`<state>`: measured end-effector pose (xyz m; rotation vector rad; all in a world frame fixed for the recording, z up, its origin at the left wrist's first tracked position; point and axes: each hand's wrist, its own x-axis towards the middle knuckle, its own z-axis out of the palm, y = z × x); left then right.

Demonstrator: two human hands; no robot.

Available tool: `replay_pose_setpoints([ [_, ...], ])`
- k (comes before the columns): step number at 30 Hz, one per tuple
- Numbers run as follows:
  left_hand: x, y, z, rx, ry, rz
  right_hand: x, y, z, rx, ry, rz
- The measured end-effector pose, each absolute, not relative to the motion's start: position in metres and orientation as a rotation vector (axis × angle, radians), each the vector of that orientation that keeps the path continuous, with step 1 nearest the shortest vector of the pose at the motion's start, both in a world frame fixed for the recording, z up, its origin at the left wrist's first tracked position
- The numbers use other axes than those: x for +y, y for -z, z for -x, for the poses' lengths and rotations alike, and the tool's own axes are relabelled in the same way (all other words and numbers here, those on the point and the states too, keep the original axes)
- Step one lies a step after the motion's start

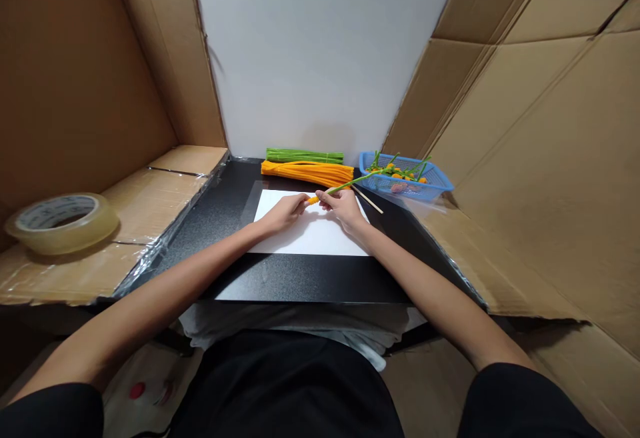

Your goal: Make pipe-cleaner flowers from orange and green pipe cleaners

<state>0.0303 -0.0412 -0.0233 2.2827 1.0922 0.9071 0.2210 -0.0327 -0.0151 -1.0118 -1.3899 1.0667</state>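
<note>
Left hand (281,215) and right hand (343,208) both pinch an orange pipe-cleaner coil (313,201) on a green stem (363,180), just above the white paper (310,238).

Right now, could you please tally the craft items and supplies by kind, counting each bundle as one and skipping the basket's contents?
Green pipe-cleaner bundle: 1
Orange pipe-cleaner bundle: 1
Loose green stem: 1
Wooden stick: 1
Blue basket: 1
White paper sheet: 1
Clear tape roll: 1
Total: 7
</note>
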Motion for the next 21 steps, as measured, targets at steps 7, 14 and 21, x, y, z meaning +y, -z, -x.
replay_pose_setpoints([
  [7,-0.0398,0.0197,-0.0278,1.124,-0.908,-2.238,-0.0289,0.011,-0.2251,-1.268,-1.136,1.018],
  [14,-0.0417,0.0237,-0.0304,1.082,-0.885,-2.287,-0.0297,0.0116,-0.2217,-1.281,-1.094,1.02],
  [21,-0.0408,0.0231,-0.0287,1.072,-0.867,-2.292,-0.0306,0.0138,-0.2206,-1.36,-1.066,0.998],
])
